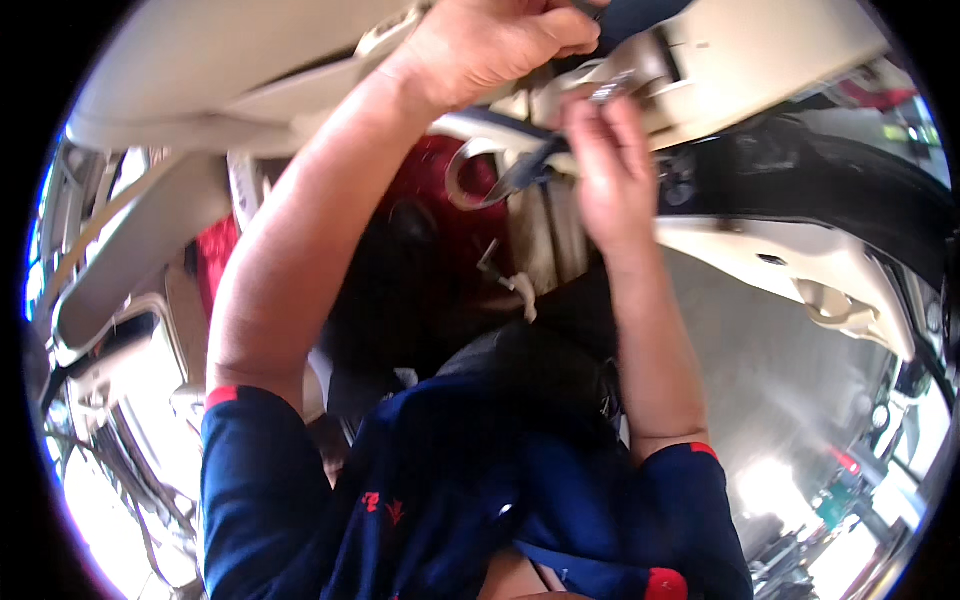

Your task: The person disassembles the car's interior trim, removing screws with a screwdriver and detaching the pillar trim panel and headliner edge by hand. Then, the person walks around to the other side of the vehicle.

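At the top of the head view my left hand [495,45] has its fingers curled on a dark blue piece [635,15] at the cream interior panel [710,70]. My right hand [610,180], slightly blurred, has its fingers closed at a small shiny silver object [612,88], too blurred to name, beside an opening in that panel. Just left of my right fingertips is a dark strip [535,155]; below it a pale curved piece [465,175] hangs in front of red material [420,165].
A cream door panel [810,280] with a black frame [820,175] stands at the right, above a grey floor [760,380]. At the left are a grey-beige padded part [130,260] and dark cables [130,490]. Another small pale piece [525,295] lies low in the footwell.
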The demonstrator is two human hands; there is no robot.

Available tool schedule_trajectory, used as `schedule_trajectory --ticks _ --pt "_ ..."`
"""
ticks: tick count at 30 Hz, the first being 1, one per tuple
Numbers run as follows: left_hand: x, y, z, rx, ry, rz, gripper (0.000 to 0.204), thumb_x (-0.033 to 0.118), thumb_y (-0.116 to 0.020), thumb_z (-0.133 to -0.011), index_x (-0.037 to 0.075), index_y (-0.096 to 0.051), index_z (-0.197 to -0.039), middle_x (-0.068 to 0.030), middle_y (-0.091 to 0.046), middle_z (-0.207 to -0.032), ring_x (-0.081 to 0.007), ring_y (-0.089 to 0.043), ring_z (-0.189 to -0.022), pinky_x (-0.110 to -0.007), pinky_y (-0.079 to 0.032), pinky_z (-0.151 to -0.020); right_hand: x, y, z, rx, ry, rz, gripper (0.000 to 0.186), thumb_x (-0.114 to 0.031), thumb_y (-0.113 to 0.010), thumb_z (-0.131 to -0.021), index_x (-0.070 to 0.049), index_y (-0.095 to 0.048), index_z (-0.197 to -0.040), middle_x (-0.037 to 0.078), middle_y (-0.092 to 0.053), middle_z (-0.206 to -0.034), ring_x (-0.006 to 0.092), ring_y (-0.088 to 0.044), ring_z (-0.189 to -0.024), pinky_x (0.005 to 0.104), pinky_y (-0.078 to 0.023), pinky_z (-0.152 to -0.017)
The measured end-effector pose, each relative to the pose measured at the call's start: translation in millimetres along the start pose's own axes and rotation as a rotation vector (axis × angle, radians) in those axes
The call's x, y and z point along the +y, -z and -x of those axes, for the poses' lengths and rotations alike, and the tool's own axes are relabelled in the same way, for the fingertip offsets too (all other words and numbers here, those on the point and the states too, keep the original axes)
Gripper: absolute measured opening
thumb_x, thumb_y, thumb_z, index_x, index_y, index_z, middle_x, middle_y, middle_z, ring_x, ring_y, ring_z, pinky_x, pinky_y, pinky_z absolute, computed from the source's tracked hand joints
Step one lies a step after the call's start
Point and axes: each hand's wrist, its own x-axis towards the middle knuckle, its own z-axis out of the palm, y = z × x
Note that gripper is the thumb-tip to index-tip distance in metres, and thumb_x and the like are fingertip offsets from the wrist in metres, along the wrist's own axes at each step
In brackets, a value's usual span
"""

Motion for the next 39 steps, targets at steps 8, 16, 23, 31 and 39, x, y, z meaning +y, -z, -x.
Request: schedule_trajectory --ticks 8,16,23,31,39 --pt "-21.3 66.1 115.5 0.095 0.323 0.154 0.016 0.006 -0.065 -0.1 -0.002 -0.069 -0.113 -0.0105 -0.075 -0.096 -0.0152 -0.071 -0.083 -0.028 -0.057 -0.076 6.1 -38.5 -8.5 -0.439 -0.031 -0.117 0.021 -0.011 -0.071 -0.099 -0.003 -0.063 -0.116 -0.002 -0.063 -0.081 0.0018 -0.054 -0.063 0.018 -0.043 -0.055" --pt "-52.0 113.8 141.7 0.101 0.423 -0.63 0.03 0.025 -0.063 -0.104 -0.004 -0.072 -0.106 -0.0067 -0.074 -0.085 -0.0117 -0.069 -0.079 -0.028 -0.057 -0.076 51.5 -109.7 -17.0 -0.491 -0.224 0.034 0.018 -0.008 -0.077 -0.092 -0.002 -0.068 -0.107 0.007 -0.075 -0.089 0.0118 -0.07 -0.085 0.0277 -0.056 -0.078" --pt "-68.9 160.3 137.3 -0.05 0.363 -0.928 0.031 0.025 -0.057 -0.105 -0.002 -0.071 -0.113 -0.0132 -0.076 -0.088 -0.0192 -0.073 -0.083 -0.033 -0.057 -0.078 239.7 -107.2 35.7 -0.733 -0.533 0.404 0.028 -0.021 -0.066 -0.098 -0.011 -0.071 -0.123 0.014 -0.075 -0.112 0.0271 -0.072 -0.105 0.0421 -0.054 -0.093" --pt "-36.4 144.5 120.8 0.117 0.499 -0.677 0.023 0.017 -0.063 -0.092 -0.001 -0.072 -0.102 -0.0193 -0.072 -0.079 -0.0305 -0.072 -0.073 -0.038 -0.056 -0.066 362.4 -117.8 95.9 -0.741 -0.712 0.893 0.031 -0.014 -0.063 -0.094 -0.007 -0.067 -0.125 0.024 -0.069 -0.121 0.0418 -0.065 -0.114 0.0477 -0.052 -0.094" --pt "-28.0 134.9 104.2 0.177 0.501 -0.703 0.022 0.015 -0.059 -0.096 -0.002 -0.072 -0.103 -0.0167 -0.073 -0.081 -0.0258 -0.07 -0.072 -0.036 -0.056 -0.068 341.9 -96.8 120.1 -0.758 -0.718 0.916 0.057 -0.009 -0.06 -0.092 -0.012 -0.053 -0.149 0.025 -0.061 -0.138 0.0407 -0.06 -0.125 0.0454 -0.05 -0.104"
